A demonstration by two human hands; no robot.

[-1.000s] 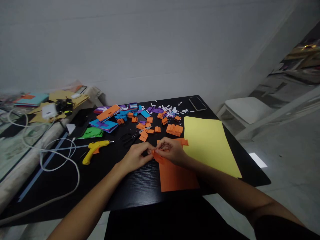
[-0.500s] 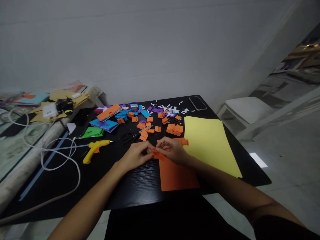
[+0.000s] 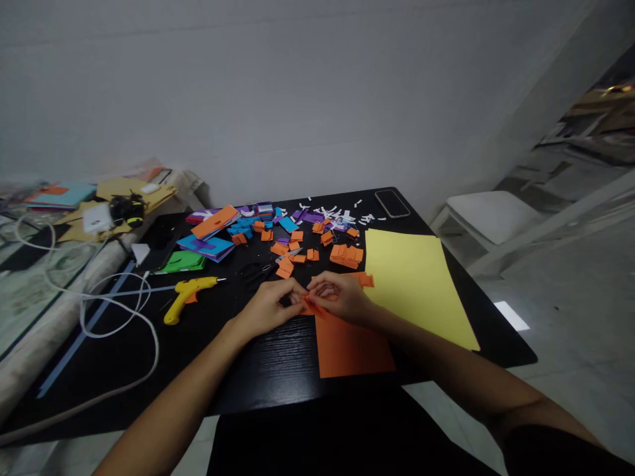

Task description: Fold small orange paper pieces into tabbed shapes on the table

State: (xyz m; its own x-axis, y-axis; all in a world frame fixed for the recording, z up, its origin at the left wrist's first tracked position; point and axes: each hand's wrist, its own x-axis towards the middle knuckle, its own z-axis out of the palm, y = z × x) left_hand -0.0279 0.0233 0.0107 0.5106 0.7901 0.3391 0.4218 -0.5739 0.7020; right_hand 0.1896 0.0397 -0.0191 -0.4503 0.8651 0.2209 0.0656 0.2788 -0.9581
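Small orange paper piece (image 3: 311, 305) is pinched by left hand (image 3: 270, 307) and right hand (image 3: 342, 297), the fingertips of both closed on it, over the far edge of the orange sheet (image 3: 350, 347) on the bench (image 3: 268, 370). A clean crease is likely got if edges are aligned before being pressed flat. Folded orange stack (image 3: 346, 256) is seen at 12 o'clock of the hands.

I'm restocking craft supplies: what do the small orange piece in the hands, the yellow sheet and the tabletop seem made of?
The small orange piece, pinched by left hand and right hand, looks like thin matte paper: it holds creases. The yellow sheet: likely matte paper, lying flat. The tabletop: probably black wood or veneer, with visible grain.
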